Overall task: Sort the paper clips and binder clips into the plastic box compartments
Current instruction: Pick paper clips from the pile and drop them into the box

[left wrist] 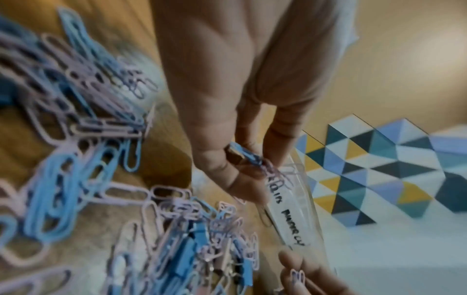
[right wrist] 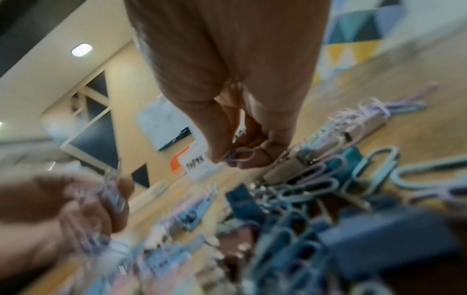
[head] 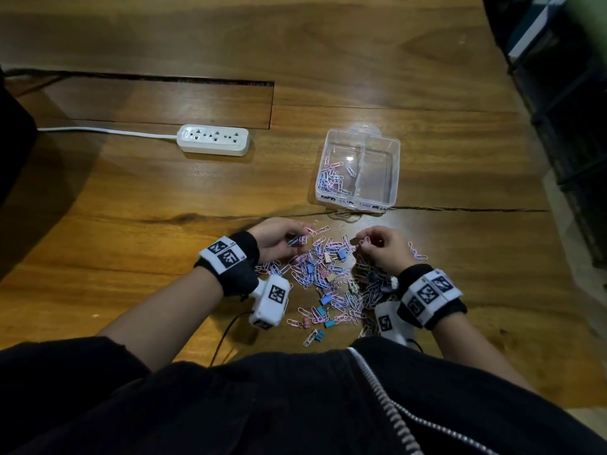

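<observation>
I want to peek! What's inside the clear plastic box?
The plastic box has two compartments. The left one holds pink and blue paper clips. The right compartment looks empty. No binder clips show inside it.

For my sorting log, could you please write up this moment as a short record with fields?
Surface: wooden table
Container: clear plastic two-compartment box, beyond the pile
Left compartment: pink and blue paper clips
Right compartment: looks empty
Unsorted pile: mixed paper clips and small coloured binder clips, between the wrists
Left hand: holds a bunch of paper clips
Right hand: pinches a pink paper clip
Also present: white power strip
</observation>
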`<state>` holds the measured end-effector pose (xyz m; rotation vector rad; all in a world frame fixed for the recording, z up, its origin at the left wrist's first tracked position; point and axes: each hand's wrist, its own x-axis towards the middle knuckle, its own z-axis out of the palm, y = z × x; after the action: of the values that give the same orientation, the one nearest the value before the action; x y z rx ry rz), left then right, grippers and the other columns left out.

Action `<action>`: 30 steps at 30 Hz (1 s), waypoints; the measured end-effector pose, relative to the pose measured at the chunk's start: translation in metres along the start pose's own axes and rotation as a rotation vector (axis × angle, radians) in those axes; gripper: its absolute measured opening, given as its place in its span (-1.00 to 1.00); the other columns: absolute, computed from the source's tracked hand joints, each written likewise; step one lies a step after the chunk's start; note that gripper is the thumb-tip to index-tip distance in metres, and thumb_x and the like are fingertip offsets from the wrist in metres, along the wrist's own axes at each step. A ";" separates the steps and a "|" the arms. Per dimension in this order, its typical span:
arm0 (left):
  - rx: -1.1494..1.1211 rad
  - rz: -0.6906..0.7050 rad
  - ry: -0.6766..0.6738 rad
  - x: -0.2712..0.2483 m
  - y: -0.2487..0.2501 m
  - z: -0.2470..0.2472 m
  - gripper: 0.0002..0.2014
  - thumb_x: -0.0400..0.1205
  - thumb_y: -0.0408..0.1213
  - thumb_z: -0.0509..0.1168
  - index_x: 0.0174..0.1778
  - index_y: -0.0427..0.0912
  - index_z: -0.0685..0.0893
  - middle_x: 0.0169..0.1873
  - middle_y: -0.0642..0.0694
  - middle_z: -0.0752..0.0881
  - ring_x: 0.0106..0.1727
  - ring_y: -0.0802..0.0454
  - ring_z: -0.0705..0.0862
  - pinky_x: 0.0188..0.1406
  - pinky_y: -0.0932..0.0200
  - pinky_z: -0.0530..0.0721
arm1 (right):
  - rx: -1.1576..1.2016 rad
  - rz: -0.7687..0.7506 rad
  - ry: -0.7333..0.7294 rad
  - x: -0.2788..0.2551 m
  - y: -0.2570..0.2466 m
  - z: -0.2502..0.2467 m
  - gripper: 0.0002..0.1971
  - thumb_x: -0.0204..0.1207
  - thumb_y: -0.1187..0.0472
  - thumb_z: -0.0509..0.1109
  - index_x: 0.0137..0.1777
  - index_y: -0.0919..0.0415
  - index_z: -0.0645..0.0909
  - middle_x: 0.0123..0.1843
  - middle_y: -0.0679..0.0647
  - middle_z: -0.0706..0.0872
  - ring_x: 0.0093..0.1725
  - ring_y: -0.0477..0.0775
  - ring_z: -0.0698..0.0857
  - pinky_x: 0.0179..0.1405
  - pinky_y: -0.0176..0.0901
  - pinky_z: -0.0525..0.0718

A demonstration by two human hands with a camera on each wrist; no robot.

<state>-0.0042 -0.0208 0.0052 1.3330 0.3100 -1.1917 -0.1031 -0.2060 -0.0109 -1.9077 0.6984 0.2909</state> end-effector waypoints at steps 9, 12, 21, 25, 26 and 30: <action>0.064 0.011 -0.023 0.014 0.002 0.018 -0.71 0.64 -0.28 0.00 -0.43 -0.18 0.36 -0.39 -0.15 0.51 -0.46 0.03 0.43 -0.50 0.25 0.43 | 0.955 0.282 -0.228 -0.001 0.005 -0.020 -0.78 0.53 0.46 0.06 -0.13 0.28 0.54 -0.32 0.11 0.56 -0.50 -0.10 0.56 -0.51 -0.33 0.58; 0.370 0.079 0.092 0.021 0.005 0.029 -0.72 0.69 -0.19 0.10 -0.35 -0.16 0.42 -0.45 -0.06 0.47 -0.57 0.13 0.41 -0.65 0.32 0.38 | 1.146 0.343 -0.271 0.000 0.003 -0.017 -0.81 0.49 0.38 0.04 -0.23 0.34 0.48 -0.41 0.16 0.64 -0.52 -0.06 0.52 -0.60 -0.37 0.53; 1.298 0.264 0.256 0.030 -0.002 0.043 -0.63 0.58 -0.06 0.29 0.20 -0.19 0.46 0.00 -0.06 0.62 -0.03 0.00 0.59 -0.10 0.17 0.57 | 0.237 0.104 -0.079 0.005 -0.011 -0.005 -0.80 0.57 0.34 0.19 -0.29 0.18 0.49 -0.40 0.01 0.50 -0.45 -0.09 0.44 -0.54 -0.36 0.40; 1.475 0.315 0.287 0.031 -0.012 0.043 -0.61 0.49 -0.03 0.39 0.11 -0.14 0.50 0.09 -0.10 0.64 0.13 -0.09 0.60 -0.10 0.10 0.49 | -0.220 -0.080 -0.142 0.008 -0.006 0.000 -0.73 0.40 0.39 0.40 0.07 0.15 0.53 -0.14 0.01 0.62 -0.15 -0.01 0.60 -0.29 -0.31 0.56; 1.469 0.332 0.290 0.030 -0.015 0.044 -0.70 0.51 -0.06 0.37 0.05 -0.13 0.53 0.08 -0.11 0.66 0.11 -0.09 0.61 -0.13 0.12 0.48 | -0.316 -0.096 -0.156 0.010 -0.005 0.001 -0.62 0.36 0.36 0.45 0.15 0.11 0.53 -0.05 0.05 0.61 -0.07 0.04 0.61 -0.14 -0.21 0.61; 1.429 0.301 0.218 0.029 -0.018 0.049 -0.91 0.59 -0.19 0.28 -0.19 -0.10 0.55 -0.11 -0.13 0.69 0.04 -0.11 0.66 -0.09 0.10 0.55 | -0.537 -0.152 -0.119 0.016 -0.002 0.004 -0.54 0.29 0.21 0.53 0.21 0.03 0.55 -0.01 0.06 0.42 0.16 0.13 0.47 0.22 0.02 0.51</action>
<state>-0.0273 -0.0731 -0.0131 2.6028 -0.7410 -0.9506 -0.0889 -0.2074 -0.0184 -2.4133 0.4145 0.5307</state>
